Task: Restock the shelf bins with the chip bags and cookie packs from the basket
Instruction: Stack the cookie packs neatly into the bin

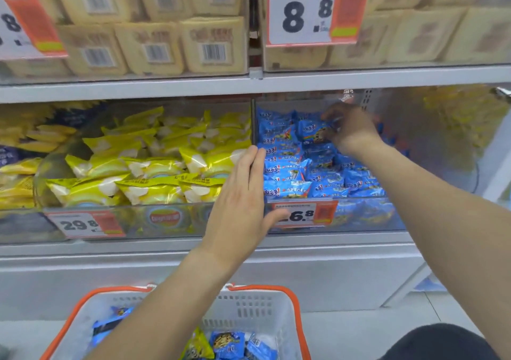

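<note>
Reaching deep into the blue bin (359, 215), the right hand (349, 130) pinches a cookie pack (311, 130); left hand (240, 202) flat, fingers straight, at the bin's front edge. Pack likely light, crinkly, crushable: best held by its edges.

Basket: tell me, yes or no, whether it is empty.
No: the basket still holds blue cookie packs and a yellow chip bag.

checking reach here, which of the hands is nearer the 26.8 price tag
Left. The left hand hangs flat right beside the 26.8 price tag, its thumb overlapping the tag's left edge. The right hand is up at the back of the bin, on a blue cookie pack.
</note>
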